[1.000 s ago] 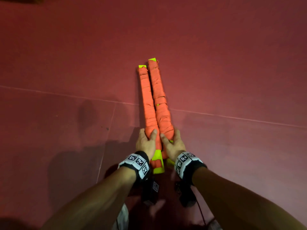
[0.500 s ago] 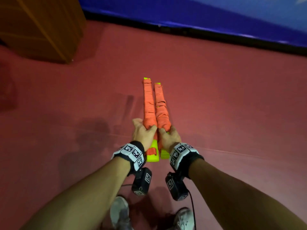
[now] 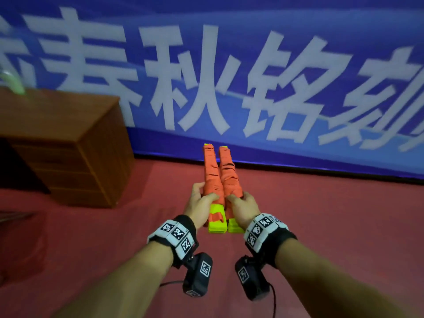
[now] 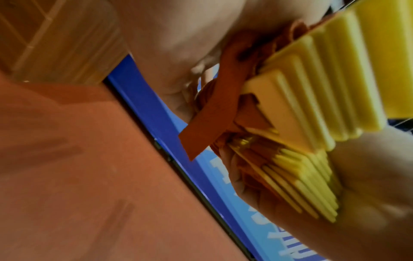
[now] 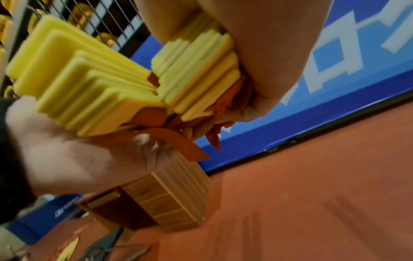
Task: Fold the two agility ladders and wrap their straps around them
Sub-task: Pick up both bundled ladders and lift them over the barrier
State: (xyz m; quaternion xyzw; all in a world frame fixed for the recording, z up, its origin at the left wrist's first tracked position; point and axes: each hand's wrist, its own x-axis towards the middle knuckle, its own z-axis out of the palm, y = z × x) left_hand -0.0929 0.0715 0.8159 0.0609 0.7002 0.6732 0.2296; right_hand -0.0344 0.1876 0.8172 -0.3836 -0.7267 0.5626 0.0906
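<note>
Head view vs a second ago: we've lifted both bundles off the red floor (image 3: pixel 321 226); they now point at the blue banner (image 3: pixel 298 65), and a wooden cabinet (image 3: pixel 75 157) has come into view at left. Count: two folded ladders, two hands. Left hand (image 3: pixel 200 203) has its fingers (image 3: pixel 210 196) curled around the left ladder bundle (image 3: pixel 212 173), gripping where the orange strap wrap ends, yellow rungs sticking out behind the palm. Right hand (image 3: pixel 243 206) wraps the right ladder bundle (image 3: pixel 230 175) the same way, thumb on top. Bundles are side by side, touching or nearly so. Left wrist view: loose orange strap tail (image 4: pixel 208 123) hangs beside the stacked yellow rungs (image 4: pixel 312 88).
</note>
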